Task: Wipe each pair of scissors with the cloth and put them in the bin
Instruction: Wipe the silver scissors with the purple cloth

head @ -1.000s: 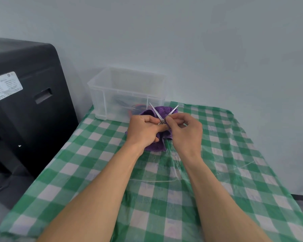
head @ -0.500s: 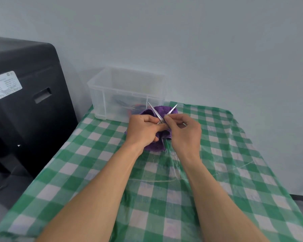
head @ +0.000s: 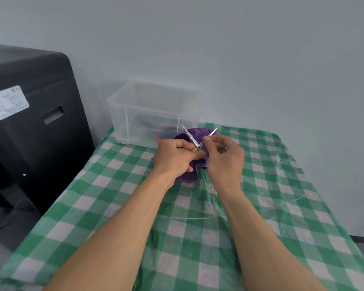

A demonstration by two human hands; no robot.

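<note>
A small pair of silver scissors [head: 191, 137] stands with its blades spread in a V, tips pointing away from me. My left hand [head: 173, 158] grips the purple cloth [head: 195, 133] and pinches the scissors near the pivot. My right hand [head: 225, 159] pinches the scissors at the right blade, close to the pivot. The handles are hidden behind my fingers. The clear plastic bin [head: 147, 106] sits just beyond the hands at the table's far left, with several coloured scissors inside.
The table wears a green and white checked cloth [head: 271, 206] under a clear plastic film. A large black machine [head: 29, 122] stands to the left of the table. A pale wall rises behind the bin.
The blades have spread a little wider and my right hand's fingers have shifted slightly on the right blade. The hands and cloth stay in the same place.
</note>
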